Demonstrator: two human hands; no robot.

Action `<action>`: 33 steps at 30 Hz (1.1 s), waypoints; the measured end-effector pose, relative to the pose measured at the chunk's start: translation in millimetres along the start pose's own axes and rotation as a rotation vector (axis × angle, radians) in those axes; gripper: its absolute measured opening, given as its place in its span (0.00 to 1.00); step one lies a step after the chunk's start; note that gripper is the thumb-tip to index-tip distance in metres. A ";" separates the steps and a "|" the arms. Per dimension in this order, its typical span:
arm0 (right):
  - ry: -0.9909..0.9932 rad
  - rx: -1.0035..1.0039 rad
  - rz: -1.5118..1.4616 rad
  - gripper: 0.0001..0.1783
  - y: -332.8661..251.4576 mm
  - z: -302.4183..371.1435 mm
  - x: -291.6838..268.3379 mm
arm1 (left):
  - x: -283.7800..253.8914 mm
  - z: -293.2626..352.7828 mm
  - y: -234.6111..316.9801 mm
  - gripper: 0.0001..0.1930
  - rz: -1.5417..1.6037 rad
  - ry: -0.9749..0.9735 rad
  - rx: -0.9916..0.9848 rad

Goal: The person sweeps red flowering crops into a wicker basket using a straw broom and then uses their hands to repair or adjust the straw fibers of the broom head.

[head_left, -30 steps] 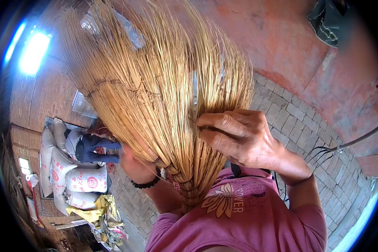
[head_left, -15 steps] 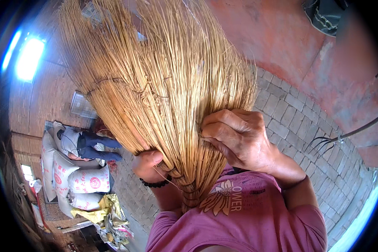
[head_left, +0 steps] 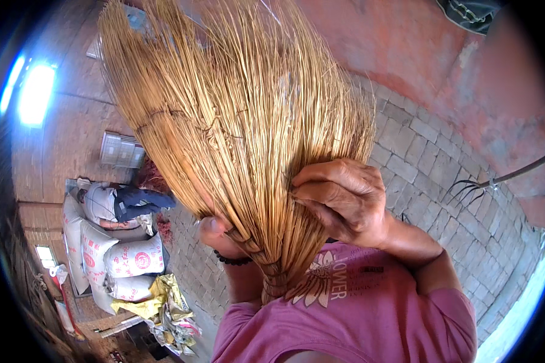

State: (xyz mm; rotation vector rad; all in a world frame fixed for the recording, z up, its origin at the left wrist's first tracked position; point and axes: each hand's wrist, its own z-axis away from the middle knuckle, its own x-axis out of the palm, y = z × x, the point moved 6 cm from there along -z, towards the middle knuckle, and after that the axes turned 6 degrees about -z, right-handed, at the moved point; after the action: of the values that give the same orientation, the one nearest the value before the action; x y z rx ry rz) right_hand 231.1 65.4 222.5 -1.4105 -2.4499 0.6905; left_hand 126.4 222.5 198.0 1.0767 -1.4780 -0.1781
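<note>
A straw broom (head_left: 266, 145) of yellow-brown bristles fans upward in front of me. Its bound narrow end points down against my pink shirt. My left hand (head_left: 220, 239), with a dark bead bracelet at the wrist, grips the broom's left edge from behind; the thumb shows and the other fingers are hidden. On the right side of the bristles rests my right hand (head_left: 340, 196), thumb and fingers pinched together. What is between those fingertips is too small to name. A dark stitched line crosses the bristles at the upper left.
Left of me another person (head_left: 124, 204) bends beside stacked white sacks (head_left: 136, 257). Crumpled yellow and silver bags (head_left: 166, 308) lie below them. To the right, a rake-like tool with curved tines (head_left: 466, 190) lies over the brick floor (head_left: 430, 160). A dark bag (head_left: 469, 13) is at the top right.
The broom has shifted slightly right in view, and the surroundings have shifted a little. A thin thread seen by my left thumb no longer shows. My right hand keeps its pinch.
</note>
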 end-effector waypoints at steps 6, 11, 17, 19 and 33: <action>0.020 -0.019 0.069 0.11 -0.5 -0.3 0.4 | -12.2 1.7 -13.4 0.33 -0.056 0.196 -0.147; 0.046 -0.106 0.111 0.10 2.7 -2.7 -0.6 | -10.7 -2.2 -19.3 0.33 -0.244 0.411 -0.072; -0.044 -0.161 0.257 0.11 0.0 -3.5 1.9 | -8.1 -7.2 -17.1 0.34 -0.085 0.308 -0.013; -0.055 -0.196 0.299 0.11 -1.7 -5.3 2.9 | -5.4 -11.7 -15.5 0.35 -0.047 0.258 0.013; -0.057 -0.093 0.149 0.13 9.8 -18.2 6.1 | 0.2 -27.5 -7.7 0.37 0.074 0.065 0.030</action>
State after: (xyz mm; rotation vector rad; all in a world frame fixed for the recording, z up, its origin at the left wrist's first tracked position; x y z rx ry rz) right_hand 243.0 79.9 233.1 -1.6447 -2.4683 0.6638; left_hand 153.5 230.9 200.0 1.0411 -1.4633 -0.0684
